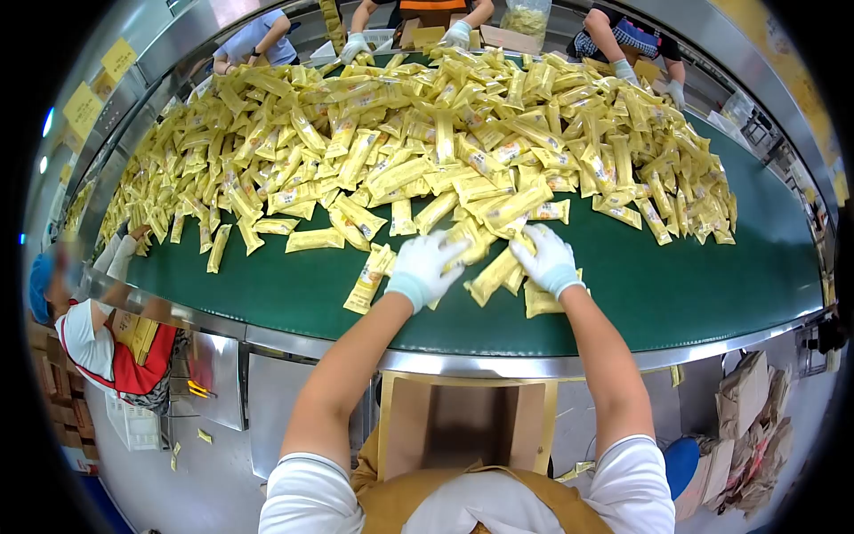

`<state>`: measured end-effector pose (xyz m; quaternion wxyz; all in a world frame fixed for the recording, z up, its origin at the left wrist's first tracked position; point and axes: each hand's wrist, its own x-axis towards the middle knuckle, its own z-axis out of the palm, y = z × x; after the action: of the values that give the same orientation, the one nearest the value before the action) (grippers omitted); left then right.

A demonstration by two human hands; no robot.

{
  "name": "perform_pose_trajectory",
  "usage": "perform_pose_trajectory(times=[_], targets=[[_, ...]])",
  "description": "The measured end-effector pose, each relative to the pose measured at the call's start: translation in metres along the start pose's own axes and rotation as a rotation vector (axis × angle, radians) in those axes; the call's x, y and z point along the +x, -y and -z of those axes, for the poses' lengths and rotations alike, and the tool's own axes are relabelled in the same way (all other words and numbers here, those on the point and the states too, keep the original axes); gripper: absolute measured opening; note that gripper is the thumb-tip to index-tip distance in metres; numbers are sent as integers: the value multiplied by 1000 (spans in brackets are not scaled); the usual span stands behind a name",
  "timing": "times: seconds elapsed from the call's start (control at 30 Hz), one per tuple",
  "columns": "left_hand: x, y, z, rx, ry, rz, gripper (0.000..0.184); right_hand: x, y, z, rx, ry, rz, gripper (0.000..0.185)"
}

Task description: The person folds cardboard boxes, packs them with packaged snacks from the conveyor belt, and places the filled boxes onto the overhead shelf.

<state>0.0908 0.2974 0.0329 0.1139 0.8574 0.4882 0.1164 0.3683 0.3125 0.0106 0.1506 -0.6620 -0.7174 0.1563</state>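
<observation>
A large heap of sealed yellow snack packets (391, 133) covers much of the green conveyor belt (712, 294). My left hand (427, 265), in a white glove, has its fingers and thumb closed around packets at the near edge of the heap. Opposite it, my gloved right hand (544, 258) grips the end of a yellow packet (489, 276) that slants between both hands. Some of the fingertips are hidden among the packets. A single packet (366, 280) lies just left of my left hand, and another packet (543, 301) is beneath my right wrist.
An open cardboard box (387, 418) stands below the belt's metal edge (480, 366), in front of my body. Across the belt are co-workers' gloved hands (356, 47). At left, a person in a red apron (142, 369) reaches in. Brown cardboard (747, 400) is piled at lower right.
</observation>
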Motion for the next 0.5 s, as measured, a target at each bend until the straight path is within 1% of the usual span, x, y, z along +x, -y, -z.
perform_pose_trajectory(times=[0.03,0.07,0.1,0.2,0.3,0.33,0.4,0.43,0.47,0.5], targets=[[-20,-3,-5,78,-75,-133,44,-22,-1,-5,-46,-87,78,62],[-31,-2,-12,142,-150,-199,46,-36,1,-4,-22,-141,95,62],[-42,-5,-7,129,-98,-193,51,-48,2,-2,3,-193,112,62],[-74,-7,4,135,-44,-202,68,-88,-1,19,46,-203,155,65],[-100,0,11,128,20,-183,82,-109,-30,16,-56,-130,203,68],[-107,6,14,131,49,-173,86,-115,-32,16,-34,-130,158,63],[-115,24,14,159,106,-153,96,-114,-45,14,137,-139,53,59],[-116,30,20,168,148,-156,97,-113,-52,12,224,-145,0,57],[-116,34,27,178,190,-157,98,-110,-59,12,204,-214,17,53],[-117,37,34,186,232,-159,99,-109,-65,17,115,-212,0,52]])
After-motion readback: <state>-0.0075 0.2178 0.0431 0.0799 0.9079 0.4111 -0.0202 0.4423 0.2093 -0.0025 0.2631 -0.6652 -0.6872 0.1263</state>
